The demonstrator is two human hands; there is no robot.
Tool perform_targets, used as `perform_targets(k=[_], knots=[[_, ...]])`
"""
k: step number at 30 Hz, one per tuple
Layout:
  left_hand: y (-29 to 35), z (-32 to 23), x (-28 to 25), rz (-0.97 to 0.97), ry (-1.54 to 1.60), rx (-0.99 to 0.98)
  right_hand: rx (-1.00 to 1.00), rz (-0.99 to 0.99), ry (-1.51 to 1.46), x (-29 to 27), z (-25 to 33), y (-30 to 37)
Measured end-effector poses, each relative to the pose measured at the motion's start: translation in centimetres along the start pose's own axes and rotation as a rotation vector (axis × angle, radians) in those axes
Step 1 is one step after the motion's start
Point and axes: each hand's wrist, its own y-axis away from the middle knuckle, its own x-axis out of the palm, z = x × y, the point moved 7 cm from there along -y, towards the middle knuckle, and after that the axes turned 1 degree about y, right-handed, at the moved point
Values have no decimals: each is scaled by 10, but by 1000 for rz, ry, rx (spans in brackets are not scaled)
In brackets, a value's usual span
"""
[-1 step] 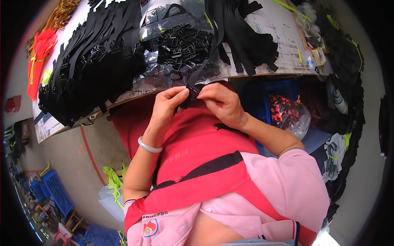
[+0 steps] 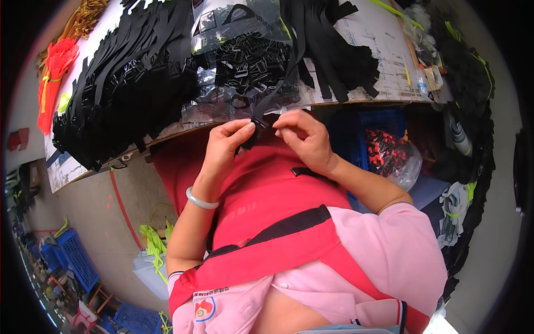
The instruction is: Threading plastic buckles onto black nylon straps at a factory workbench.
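My left hand (image 2: 227, 139) pinches a small black plastic buckle (image 2: 259, 122) between thumb and forefinger, just off the table's front edge. A black webbing strap (image 2: 268, 103) runs up from the buckle toward the table. Just right of the buckle, and apart from it, is my right hand (image 2: 307, 141), its fingers curled and the tips close together. Whether anything small is between those tips cannot be made out. Beyond both hands, an open clear plastic bag (image 2: 207, 78) on the table holds many loose black buckles (image 2: 250, 61).
A heap of black straps with buckles (image 2: 125, 83) covers the table's left part, and more black straps (image 2: 334, 55) lie right of the bag. An orange-red bundle (image 2: 57, 69) is at far left. Under the table at right sit a blue crate (image 2: 361, 142) and a bag of red-black pieces (image 2: 386, 153).
My right hand's fingertips have drawn back a little to the right and up, away from the buckle. My left hand keeps its pinch on the buckle nearly in place.
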Motion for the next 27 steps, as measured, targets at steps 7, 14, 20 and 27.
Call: perform_targets(k=[7,14,20,27], knots=[[38,15,-18,88,-403,168,654,370,-504,45,-41,-15],[72,5,-85,-137,-830,308,203,-172,-559,-75,32,-123],[93,-52,-110,-628,-466,649,437,373,-204,35,39,-81],[75,-30,-95,-480,103,462,667,636,-370,140,11,-34]])
